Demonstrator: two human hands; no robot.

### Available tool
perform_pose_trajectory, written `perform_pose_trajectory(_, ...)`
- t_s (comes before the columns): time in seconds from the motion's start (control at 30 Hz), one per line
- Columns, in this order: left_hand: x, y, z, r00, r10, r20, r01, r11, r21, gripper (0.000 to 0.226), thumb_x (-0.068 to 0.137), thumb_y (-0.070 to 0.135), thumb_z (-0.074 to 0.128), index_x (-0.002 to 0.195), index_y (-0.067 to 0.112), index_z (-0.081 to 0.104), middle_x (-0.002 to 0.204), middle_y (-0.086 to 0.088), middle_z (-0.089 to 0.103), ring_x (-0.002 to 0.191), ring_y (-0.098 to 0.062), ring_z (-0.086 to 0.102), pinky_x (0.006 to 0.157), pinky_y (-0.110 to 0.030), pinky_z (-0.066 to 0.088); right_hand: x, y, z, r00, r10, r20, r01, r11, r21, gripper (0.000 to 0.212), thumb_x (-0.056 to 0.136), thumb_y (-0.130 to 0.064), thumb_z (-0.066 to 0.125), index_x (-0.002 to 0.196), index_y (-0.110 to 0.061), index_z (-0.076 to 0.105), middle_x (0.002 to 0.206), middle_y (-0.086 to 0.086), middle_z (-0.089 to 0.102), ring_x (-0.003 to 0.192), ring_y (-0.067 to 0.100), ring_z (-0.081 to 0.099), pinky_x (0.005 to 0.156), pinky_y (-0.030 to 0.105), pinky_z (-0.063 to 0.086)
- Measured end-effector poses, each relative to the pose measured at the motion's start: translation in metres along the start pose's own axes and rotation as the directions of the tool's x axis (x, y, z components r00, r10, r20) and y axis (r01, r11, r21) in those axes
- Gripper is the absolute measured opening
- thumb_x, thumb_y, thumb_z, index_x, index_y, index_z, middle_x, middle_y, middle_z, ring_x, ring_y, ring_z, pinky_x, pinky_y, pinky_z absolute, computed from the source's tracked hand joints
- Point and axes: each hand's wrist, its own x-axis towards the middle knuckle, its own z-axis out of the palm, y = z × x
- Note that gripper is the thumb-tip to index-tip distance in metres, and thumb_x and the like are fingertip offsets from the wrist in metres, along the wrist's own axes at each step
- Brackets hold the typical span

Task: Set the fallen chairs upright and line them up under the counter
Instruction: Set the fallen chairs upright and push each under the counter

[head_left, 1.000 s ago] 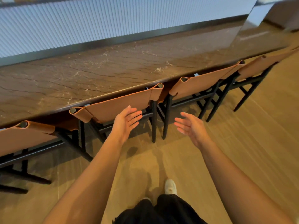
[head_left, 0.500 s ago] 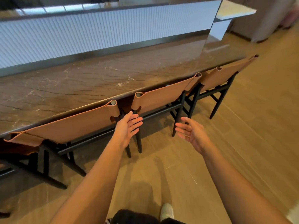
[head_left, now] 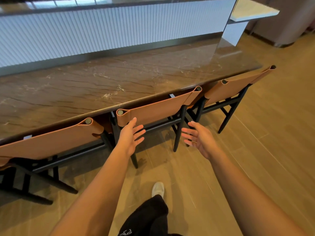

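Both arms stretched forward, palms facing inward. Left hand (head_left: 130, 137) flat, fingers straight and slightly fanned, holding nothing; thumb tip overlaps left corner of middle chair (head_left: 156, 109) backrest, contact cannot be told. Right hand (head_left: 198, 138) loose, fingers spread, empty, in front of gap beside right chair (head_left: 238, 86). All three chairs, left chair (head_left: 51, 142) included, upright in row, tan backrests against counter (head_left: 119, 79) edge. Versus half second ago: left hand was over gap between chairs, now at middle chair; hand shapes unchanged.
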Motion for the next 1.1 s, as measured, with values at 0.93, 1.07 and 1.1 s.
perform_pose_trajectory(0.93, 0.168, 0.033, 0.083, 0.888, -0.283, -0.363, 0.081, 0.872, -0.482, 0.038, 0.096, 0.021, 0.053, 0.132, 0.008, 0.046, 0.129, -0.020, 0.055, 0.115, -0.036, 0.057, 0.094, -0.050, 0.047, 0.266, -0.101, 0.007, 0.875, 0.482, 0.034, -0.482, 0.864, 0.144, 0.023, 0.096, -0.019, 0.056, 0.116, -0.006, 0.053, 0.114, 0.019, 0.061, 0.087, 0.030, 0.062, 0.075, 0.046, 0.053)
perform_pose_trajectory(1.07, 0.176, 0.036, 0.087, 0.864, -0.304, -0.401, 0.013, 0.810, -0.586, 0.017, 0.096, 0.016, 0.054, 0.109, 0.005, 0.052, 0.104, -0.019, 0.058, 0.107, -0.036, 0.058, 0.080, -0.055, 0.051, 0.281, -0.103, 0.008, 0.860, 0.509, 0.027, -0.501, 0.834, 0.230, 0.023, 0.096, 0.000, 0.049, 0.118, -0.004, 0.049, 0.113, 0.021, 0.058, 0.090, 0.036, 0.060, 0.072, 0.057, 0.055)
perform_pose_trajectory(1.1, 0.179, 0.037, 0.089, 0.860, -0.301, -0.412, 0.001, 0.808, -0.589, 0.012, 0.096, 0.013, 0.053, 0.105, 0.005, 0.052, 0.100, -0.018, 0.058, 0.105, -0.036, 0.058, 0.074, -0.054, 0.052, 0.283, -0.104, 0.008, 0.859, 0.510, 0.042, -0.504, 0.829, 0.241, 0.025, 0.095, 0.000, 0.050, 0.120, -0.005, 0.049, 0.114, 0.022, 0.057, 0.094, 0.037, 0.060, 0.069, 0.058, 0.056)
